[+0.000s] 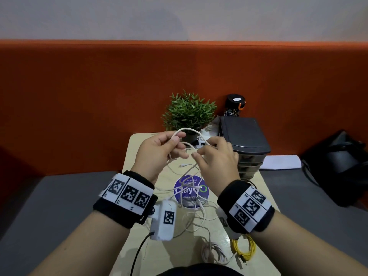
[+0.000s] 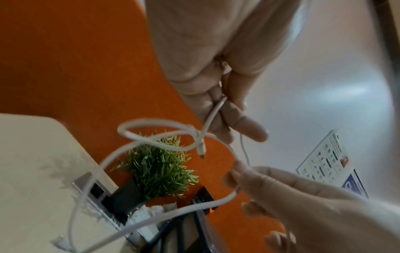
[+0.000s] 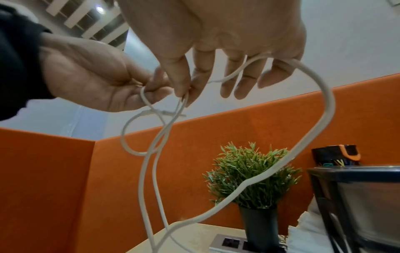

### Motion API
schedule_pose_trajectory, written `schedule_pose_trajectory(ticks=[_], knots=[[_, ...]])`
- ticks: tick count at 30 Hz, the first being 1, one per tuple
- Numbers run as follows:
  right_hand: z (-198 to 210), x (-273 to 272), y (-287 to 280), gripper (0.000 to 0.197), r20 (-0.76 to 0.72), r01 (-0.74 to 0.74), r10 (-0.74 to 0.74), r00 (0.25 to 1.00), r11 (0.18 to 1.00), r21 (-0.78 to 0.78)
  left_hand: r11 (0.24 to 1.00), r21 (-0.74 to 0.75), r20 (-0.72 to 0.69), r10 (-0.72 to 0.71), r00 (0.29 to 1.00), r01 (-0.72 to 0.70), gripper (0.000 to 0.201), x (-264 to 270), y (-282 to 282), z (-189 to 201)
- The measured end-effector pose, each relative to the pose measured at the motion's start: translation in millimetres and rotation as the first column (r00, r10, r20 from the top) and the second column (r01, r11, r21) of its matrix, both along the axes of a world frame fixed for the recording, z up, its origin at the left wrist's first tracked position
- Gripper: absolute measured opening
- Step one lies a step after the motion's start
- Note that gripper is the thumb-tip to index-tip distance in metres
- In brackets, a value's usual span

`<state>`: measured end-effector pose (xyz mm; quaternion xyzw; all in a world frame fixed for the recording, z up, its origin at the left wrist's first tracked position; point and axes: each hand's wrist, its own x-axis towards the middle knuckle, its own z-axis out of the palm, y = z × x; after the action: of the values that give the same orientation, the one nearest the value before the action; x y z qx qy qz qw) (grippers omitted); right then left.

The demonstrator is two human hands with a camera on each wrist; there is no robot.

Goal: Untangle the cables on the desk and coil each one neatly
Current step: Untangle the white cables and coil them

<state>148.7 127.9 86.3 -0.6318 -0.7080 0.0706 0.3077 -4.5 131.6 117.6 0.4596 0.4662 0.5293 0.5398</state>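
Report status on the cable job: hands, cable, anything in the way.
Left hand and right hand both pinch the white cable, lifted above the desk. A knot-like loop remains between them. More tangled white cables underneath; yellow cable already coiled.

The light is soft and even and comes from above; in the right wrist view a round ceiling lamp [image 3: 100, 9] shines at the top left. The head view is rather dim, and the orange partition [image 1: 99, 92] gets darker toward the left edge. Shadows on the desk [image 1: 258, 188] are weak and have no sharp border. The head view bends straight lines near its edges. In the left wrist view the left hand [image 2: 216, 59] is close and blurred, the white wall [image 2: 337, 92] carries a pale glare patch, and a poster [image 2: 329, 160] is unreadable. The plant [image 3: 251, 174] looks fairly sharp in the right wrist view.
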Motion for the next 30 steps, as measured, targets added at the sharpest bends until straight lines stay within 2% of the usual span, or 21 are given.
schedule_pose_trajectory(ticks=[3,7,9,12,15,17,20,22,24,27,30], knots=[[1.1,5.8,8.7,0.029,0.002,0.056,-0.056,0.998,0.997,-0.048,0.999,-0.013,-0.001,-0.051,0.999,0.051,0.021,-0.8,-1.1,-3.1],[-6.3,7.4,13.8,0.030,0.081,0.056,-0.045,0.996,0.988,-0.144,0.998,-0.010,-0.047,-0.064,0.997,0.064,0.025,-0.3,-1.5,-5.2],[-9.3,8.7,12.8,0.029,0.086,0.034,-0.022,0.996,0.989,-0.142,0.998,-0.022,-0.017,-0.066,0.998,0.066,0.025,-0.6,-1.0,-6.1],[-12.0,9.9,9.9,0.037,0.172,-0.016,0.044,0.984,0.987,-0.162,0.996,-0.063,0.099,-0.052,0.994,0.059,0.025,-3.1,1.3,-7.0],[-7.7,6.6,2.8,0.020,0.159,-0.113,0.103,0.982,0.992,0.057,0.996,-0.079,0.221,-0.013,0.975,0.032,0.025,-5.1,4.2,-6.3],[-3.2,3.2,-4.3,0.013,0.140,-0.170,0.141,0.980,0.961,0.219,0.997,-0.078,0.299,0.008,0.954,0.017,0.025,-5.3,6.1,-6.0],[2.6,-6.2,-17.0,0.013,0.080,-0.216,0.202,0.976,0.936,0.277,0.997,-0.082,0.400,0.035,0.916,-0.002,0.025,-4.2,7.6,-4.4],[3.7,-13.2,-21.7,0.024,0.073,-0.209,0.198,0.977,0.957,0.199,0.997,-0.080,0.470,0.030,0.882,0.009,0.024,-2.0,6.7,-2.5],[3.2,-20.6,-22.5,0.033,0.010,-0.222,0.222,0.975,0.975,-0.002,0.997,-0.078,0.524,0.019,0.851,0.026,0.022,1.2,4.3,-0.6],[-0.3,-25.3,-18.4,0.025,-0.231,-0.267,0.213,0.949,0.935,-0.235,0.996,-0.063,0.549,-0.021,0.835,0.067,0.022,6.2,0.7,-0.1],[-5.7,-27.3,-16.1,0.008,-0.316,-0.301,0.211,0.925,0.914,-0.272,0.997,-0.041,0.495,-0.039,0.868,0.069,0.022,6.8,0.0,-0.8]])
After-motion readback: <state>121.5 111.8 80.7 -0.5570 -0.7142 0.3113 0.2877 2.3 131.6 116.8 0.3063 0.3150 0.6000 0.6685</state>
